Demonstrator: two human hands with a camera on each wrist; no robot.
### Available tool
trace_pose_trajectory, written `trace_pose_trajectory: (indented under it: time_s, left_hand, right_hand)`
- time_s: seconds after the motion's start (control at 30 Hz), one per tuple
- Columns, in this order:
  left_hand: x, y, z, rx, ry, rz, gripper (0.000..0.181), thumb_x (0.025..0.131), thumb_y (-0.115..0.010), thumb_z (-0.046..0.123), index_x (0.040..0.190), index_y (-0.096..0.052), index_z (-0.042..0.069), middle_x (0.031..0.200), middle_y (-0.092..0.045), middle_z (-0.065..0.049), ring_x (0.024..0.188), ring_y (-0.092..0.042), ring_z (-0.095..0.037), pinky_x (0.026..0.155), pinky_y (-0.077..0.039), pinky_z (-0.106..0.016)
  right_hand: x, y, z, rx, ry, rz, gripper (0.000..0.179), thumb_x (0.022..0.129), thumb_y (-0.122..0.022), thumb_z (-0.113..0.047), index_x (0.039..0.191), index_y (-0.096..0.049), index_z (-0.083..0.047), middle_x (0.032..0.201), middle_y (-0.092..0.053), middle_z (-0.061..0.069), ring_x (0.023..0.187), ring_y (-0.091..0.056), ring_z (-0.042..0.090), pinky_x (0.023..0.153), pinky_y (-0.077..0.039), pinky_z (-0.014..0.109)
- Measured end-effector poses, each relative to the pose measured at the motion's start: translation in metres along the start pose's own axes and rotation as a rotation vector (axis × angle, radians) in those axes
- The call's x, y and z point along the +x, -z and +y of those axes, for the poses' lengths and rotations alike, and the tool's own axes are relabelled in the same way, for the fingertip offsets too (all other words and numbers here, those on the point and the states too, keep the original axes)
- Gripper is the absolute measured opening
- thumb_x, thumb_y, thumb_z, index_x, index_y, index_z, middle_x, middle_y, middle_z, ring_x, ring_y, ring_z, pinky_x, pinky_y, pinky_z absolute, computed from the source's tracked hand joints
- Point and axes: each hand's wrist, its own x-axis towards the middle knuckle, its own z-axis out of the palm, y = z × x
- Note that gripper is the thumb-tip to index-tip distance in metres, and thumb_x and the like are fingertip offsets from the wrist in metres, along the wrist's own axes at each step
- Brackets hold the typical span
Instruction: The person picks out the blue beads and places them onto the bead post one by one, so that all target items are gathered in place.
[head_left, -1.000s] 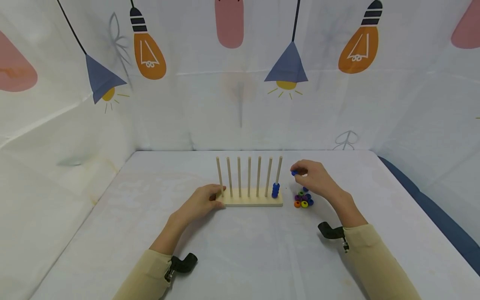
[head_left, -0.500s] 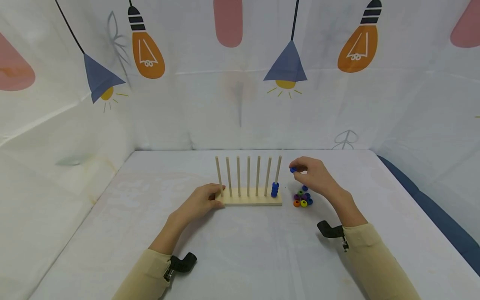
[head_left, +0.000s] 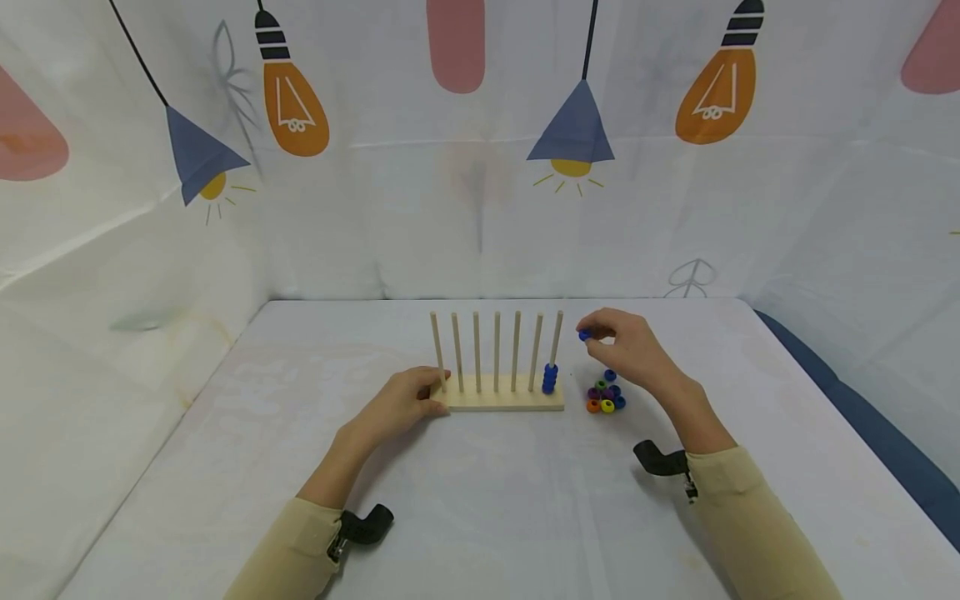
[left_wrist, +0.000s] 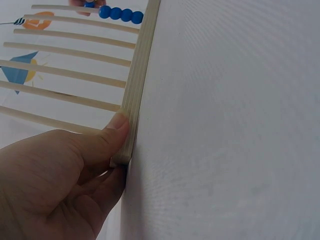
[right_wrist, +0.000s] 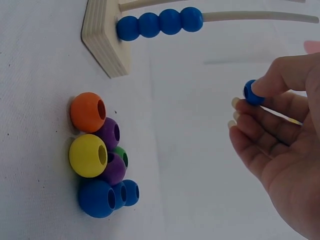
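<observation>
Peg stand [head_left: 495, 403]: matt wood, grained. Loose beads [right_wrist: 86, 156]: smooth, faintly glossy. Sleeve [head_left: 757, 525]: matt cloth.

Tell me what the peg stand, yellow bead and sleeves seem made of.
The peg stand looks like bare, matte wood: pale, with fine lines along its edge. The yellow bead seems smooth and evenly colored: plastic or painted wood, I can't tell which. The sleeves appear to be matte cloth: no shine, softly shaded.

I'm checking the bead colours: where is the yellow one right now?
In the head view, the yellow bead lies to the right of the peg stand, with the orange bead close on its left.
</observation>
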Motion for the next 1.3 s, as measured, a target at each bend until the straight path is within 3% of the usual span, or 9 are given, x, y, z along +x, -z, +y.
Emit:
trace_pose_trajectory:
  time_s: [1.3]
  left_hand:
    - [0.001,0.000,-0.002,0.005,0.005,-0.002,0.042,0.085,-0.078,0.020,0.126,-0.067,0.016,0.141,-0.060,-0.005,0.134,-0.052,-0.026,0.108,-0.046,-0.045]
  right_hand:
    - [0.000,0.007,-0.019,0.033,0.071,0.084,0.024,0.090,-0.059,-0.004,0.112,-0.069,-0.006,0.109,-0.070,0.010,0.098,-0.066,0.026,0.096,-0.053,0.054]
